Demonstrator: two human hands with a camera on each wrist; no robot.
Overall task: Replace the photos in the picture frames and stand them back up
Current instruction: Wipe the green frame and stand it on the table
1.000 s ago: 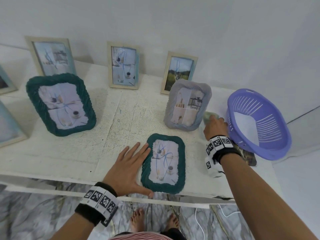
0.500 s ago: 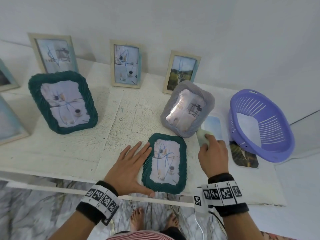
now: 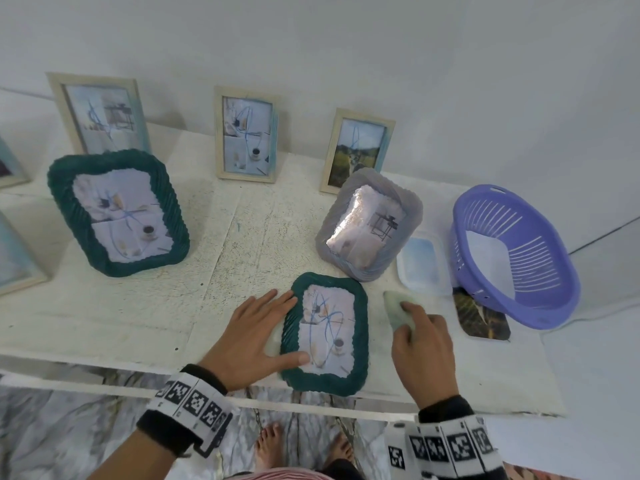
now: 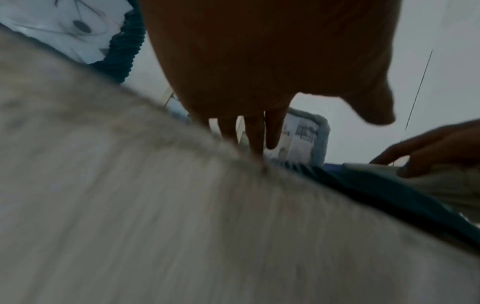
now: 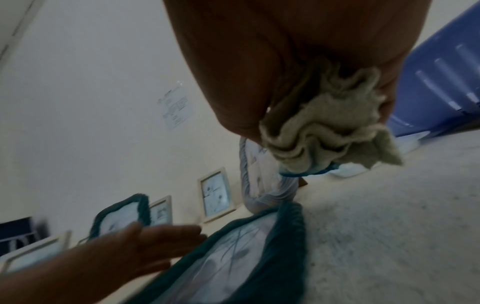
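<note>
Left hand (image 3: 254, 336) lies flat with fingers spread on the table (image 3: 138, 306), thumb over the left rim of the small green frame (image 3: 325, 336), which lies face up at the table's front edge. Right hand (image 3: 420, 344), just right of that frame, is bunched around a pale cloth (image 3: 398, 308). Behind it a grey frame (image 3: 369, 225) stands tilted; a purple basket (image 3: 512, 258) sits near the right edge.

Left-edge frames (image 3: 14, 251) cropped; table (image 4: 182, 226) blurred.

Open tabletop (image 3: 242, 244) between large green frame (image 3: 117, 213) and grey frame (image 3: 369, 225); purple basket (image 3: 512, 258) blocks right.
</note>
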